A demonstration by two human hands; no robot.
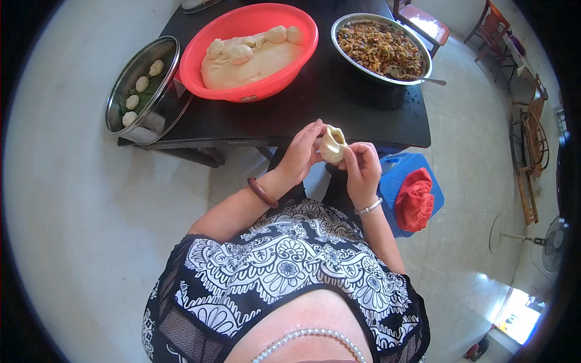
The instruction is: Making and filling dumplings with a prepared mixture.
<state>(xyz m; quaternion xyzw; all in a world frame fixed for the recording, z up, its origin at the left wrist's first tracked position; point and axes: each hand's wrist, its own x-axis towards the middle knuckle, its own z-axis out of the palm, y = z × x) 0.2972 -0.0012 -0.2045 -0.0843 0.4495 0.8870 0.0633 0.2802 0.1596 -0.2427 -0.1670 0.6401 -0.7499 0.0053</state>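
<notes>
Between my hands, just off the table's near edge, is a pleated dough bun with a gap at its top. My left hand supports its left side, and my right hand pinches its right rim between thumb and fingers. Beyond them on the table, a red plastic basin holds a large mass of dough with several lumps on top. A metal bowl of chopped filling stands to the right, with a metal spoon resting in it. At the left, a round metal steamer holds several small buns on green leaves.
The dark table has its near edge before me. Beside my right arm is a blue plastic stool or container with a red cloth on it. Wooden chairs and a standing fan are farther right.
</notes>
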